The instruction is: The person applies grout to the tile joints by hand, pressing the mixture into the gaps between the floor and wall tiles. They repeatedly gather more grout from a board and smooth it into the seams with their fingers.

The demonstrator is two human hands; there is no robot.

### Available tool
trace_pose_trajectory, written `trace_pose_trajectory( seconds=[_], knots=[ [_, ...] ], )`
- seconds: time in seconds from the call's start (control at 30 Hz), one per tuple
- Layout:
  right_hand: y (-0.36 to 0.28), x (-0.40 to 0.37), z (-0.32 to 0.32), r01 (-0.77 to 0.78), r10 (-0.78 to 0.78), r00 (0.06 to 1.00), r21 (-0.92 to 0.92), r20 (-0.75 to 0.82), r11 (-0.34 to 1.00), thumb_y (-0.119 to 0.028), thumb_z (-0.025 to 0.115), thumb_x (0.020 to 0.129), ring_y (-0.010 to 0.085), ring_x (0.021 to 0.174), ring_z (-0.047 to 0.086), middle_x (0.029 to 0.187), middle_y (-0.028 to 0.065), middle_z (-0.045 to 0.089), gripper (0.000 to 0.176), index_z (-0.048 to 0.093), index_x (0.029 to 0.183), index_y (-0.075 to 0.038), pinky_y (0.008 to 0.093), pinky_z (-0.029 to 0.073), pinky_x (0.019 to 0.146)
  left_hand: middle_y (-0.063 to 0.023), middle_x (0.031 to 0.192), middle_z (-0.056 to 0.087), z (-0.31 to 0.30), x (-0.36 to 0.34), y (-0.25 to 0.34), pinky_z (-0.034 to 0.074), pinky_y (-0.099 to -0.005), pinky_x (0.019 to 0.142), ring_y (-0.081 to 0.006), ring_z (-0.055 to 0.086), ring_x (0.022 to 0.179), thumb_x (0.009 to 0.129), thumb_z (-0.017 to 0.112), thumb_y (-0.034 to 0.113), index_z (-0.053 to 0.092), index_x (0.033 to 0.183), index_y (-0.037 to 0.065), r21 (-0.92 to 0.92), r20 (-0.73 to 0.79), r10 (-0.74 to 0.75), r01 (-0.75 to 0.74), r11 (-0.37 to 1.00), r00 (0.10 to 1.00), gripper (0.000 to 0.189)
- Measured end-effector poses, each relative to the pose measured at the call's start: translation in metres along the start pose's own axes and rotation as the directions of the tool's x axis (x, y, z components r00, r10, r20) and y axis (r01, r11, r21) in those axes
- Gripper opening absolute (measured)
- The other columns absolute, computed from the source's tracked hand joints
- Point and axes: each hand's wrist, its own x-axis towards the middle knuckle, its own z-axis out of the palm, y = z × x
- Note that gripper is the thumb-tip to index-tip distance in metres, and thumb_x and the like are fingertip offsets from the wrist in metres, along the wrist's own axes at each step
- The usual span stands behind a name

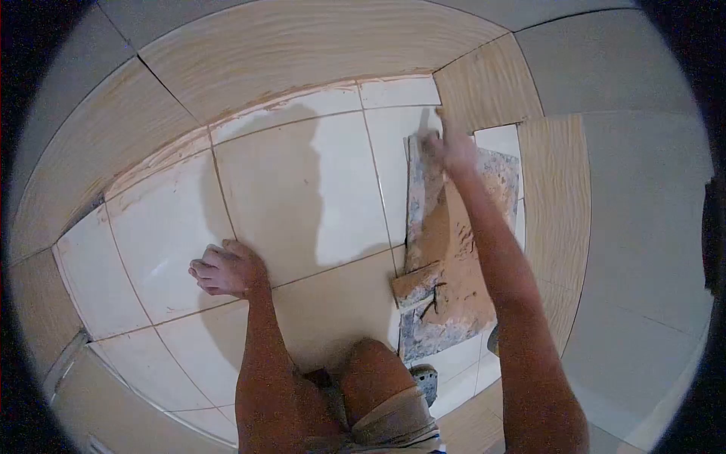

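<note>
My left hand [227, 268] rests on a cream floor tile [302, 189], fingers curled and slightly spread, with nothing in it. My right arm reaches forward; my right hand [454, 147] sits at the far left corner of a speckled grey slab [446, 318] lying on the floor. Orange-brown mortar [442, 234] is smeared along most of the slab. The hand's fingers are bunched at the slab's far edge; whether they grip a tool or the edge is unclear. A mortar-coated block [417, 284] lies across the slab's near left edge.
My bare knee [370, 371] is on the floor below the slab. Wood-look wall tiles [302, 45] curve around the cream floor, and one such tile [556, 197] stands right of the slab. Mortar residue lines the floor's far edge [280, 102]. Grey wall panels [635, 227] are at the right.
</note>
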Motion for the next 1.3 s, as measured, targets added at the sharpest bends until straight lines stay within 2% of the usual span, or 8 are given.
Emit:
trace_pose_trajectory(
  seconds=[0.27, 0.57, 0.73, 0.87, 0.97, 1.07, 1.17, 1.3],
  knots=[
    [-0.019, 0.105, 0.014, -0.087, 0.140, 0.980, -0.336, 0.139, 0.938, -0.023, 0.053, 0.085, 0.0335, 0.091, 0.065, 0.098, 0.0170, 0.067, 0.068, 0.022, 0.144, -0.008, 0.0461, 0.051, 0.075, -0.0249, 0.123, 0.042, 0.013, -0.002, -0.008, 0.033, -0.0587, 0.091, -0.0441, 0.037, 0.119, 0.085, 0.054, 0.030, 0.054, 0.102, 0.002, 0.026, -0.087, 0.111, -0.109, 0.994, 0.990, 0.033],
    [0.012, 0.137, 0.046, 0.247, -0.219, 0.969, -0.564, 0.119, 0.788, -0.023, 0.052, 0.085, 0.0325, 0.102, 0.061, 0.110, 0.0205, 0.063, 0.055, 0.041, 0.133, 0.003, 0.0450, 0.048, 0.085, -0.0283, 0.129, 0.039, 0.021, -0.001, -0.016, 0.030, -0.0586, 0.097, -0.0444, 0.035, 0.124, 0.089, 0.051, 0.029, 0.051, 0.105, -0.001, 0.053, -0.082, 0.124, -0.120, 0.991, 0.989, 0.034],
    [0.017, 0.155, 0.017, 0.469, -0.133, 0.768, -0.410, 0.626, 0.782, -0.033, 0.054, 0.085, 0.0334, 0.108, 0.058, 0.118, 0.0217, 0.058, 0.047, 0.057, 0.116, 0.001, 0.0462, 0.046, 0.091, -0.0292, 0.128, 0.039, 0.023, -0.004, -0.020, 0.030, -0.0585, 0.096, -0.0453, 0.035, 0.123, 0.089, 0.050, 0.030, 0.050, 0.106, -0.002, 0.080, -0.050, 0.144, -0.139, 0.987, 0.988, 0.035],
    [0.039, 0.147, 0.034, 0.246, 0.073, 0.799, -0.436, 0.597, 0.866, -0.026, 0.054, 0.081, 0.0391, 0.113, 0.054, 0.122, 0.0226, 0.055, 0.048, 0.054, 0.121, 0.000, 0.0487, 0.042, 0.097, -0.0299, 0.129, 0.038, 0.024, -0.004, -0.021, 0.030, -0.0587, 0.095, -0.0460, 0.035, 0.123, 0.089, 0.050, 0.029, 0.050, 0.106, -0.002, 0.022, -0.071, 0.167, -0.166, 0.986, 0.983, 0.035],
    [0.003, 0.111, -0.007, 0.596, -0.071, 0.656, -0.458, 0.751, 0.659, -0.027, 0.057, 0.078, 0.0394, 0.110, 0.055, 0.117, 0.0221, 0.057, 0.047, 0.056, 0.116, -0.001, 0.0484, 0.044, 0.095, -0.0298, 0.130, 0.038, 0.021, -0.002, -0.018, 0.030, -0.0594, 0.094, -0.0458, 0.035, 0.123, 0.089, 0.050, 0.029, 0.051, 0.106, -0.001, 0.012, -0.069, 0.159, -0.158, 0.987, 0.985, 0.034],
    [0.007, 0.113, -0.011, 0.231, -0.045, 0.879, -0.342, 0.475, 0.911, -0.025, 0.056, 0.077, 0.0362, 0.108, 0.056, 0.115, 0.0220, 0.058, 0.053, 0.049, 0.123, -0.001, 0.0467, 0.044, 0.091, -0.0299, 0.130, 0.038, 0.018, -0.001, -0.017, 0.030, -0.0602, 0.093, -0.0456, 0.035, 0.123, 0.089, 0.050, 0.029, 0.051, 0.107, 0.001, -0.005, -0.055, 0.147, -0.147, 0.989, 0.988, 0.033],
    [0.009, 0.132, 0.002, 0.168, -0.061, 0.961, -0.392, 0.270, 0.904, -0.023, 0.056, 0.077, 0.0357, 0.106, 0.056, 0.111, 0.0211, 0.060, 0.055, 0.045, 0.127, -0.001, 0.0464, 0.044, 0.091, -0.0297, 0.130, 0.038, 0.021, -0.001, -0.017, 0.030, -0.0608, 0.093, -0.0452, 0.034, 0.124, 0.090, 0.050, 0.028, 0.051, 0.107, 0.002, -0.012, -0.064, 0.136, -0.137, 0.990, 0.989, 0.032],
    [0.009, 0.145, 0.013, 0.237, -0.078, 0.930, -0.425, 0.359, 0.874, -0.018, 0.048, 0.083, 0.0366, 0.111, 0.055, 0.134, 0.0246, 0.044, 0.067, 0.023, 0.144, -0.007, 0.0495, 0.045, 0.091, -0.0276, 0.127, 0.039, 0.022, -0.002, -0.019, 0.030, -0.0604, 0.093, -0.0442, 0.034, 0.124, 0.089, 0.050, 0.027, 0.050, 0.109, 0.003, 0.015, -0.074, 0.155, -0.155, 0.988, 0.985, 0.031]
  ],
)
